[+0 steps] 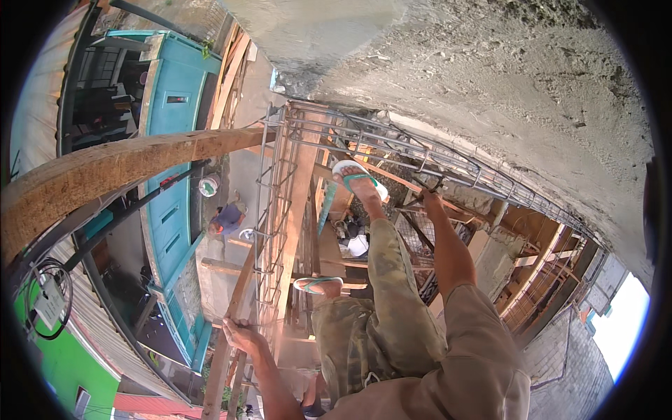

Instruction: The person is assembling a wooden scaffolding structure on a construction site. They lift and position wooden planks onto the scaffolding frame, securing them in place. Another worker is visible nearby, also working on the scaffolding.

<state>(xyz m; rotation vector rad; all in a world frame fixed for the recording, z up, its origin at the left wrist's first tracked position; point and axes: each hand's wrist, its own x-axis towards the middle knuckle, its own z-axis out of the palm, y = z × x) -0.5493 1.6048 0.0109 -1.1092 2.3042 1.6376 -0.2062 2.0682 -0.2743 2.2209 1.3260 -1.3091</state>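
Note:
My left hand (243, 338) is at the lower left, its fingers closed against the edge of a long wooden pole (241, 283). Out ahead, my right hand (430, 197) is closed at the steel rebar cage (483, 173) running along the concrete wall. A dark, thin piece shows at its fingers, too small to name. Another rebar cage (269, 203) runs from the corner toward me, beside a wide formwork board (297, 189). My feet, in green-strapped flip-flops (348, 168), stand apart on the framing, high above the ground.
The rough concrete wall (490, 70) fills the upper right. A thick curved timber (133, 161) crosses at left. Below, another person (227, 218) is near a white bucket (208, 186) by a turquoise building front (171, 105). Loose planks and gaps lie beneath my legs.

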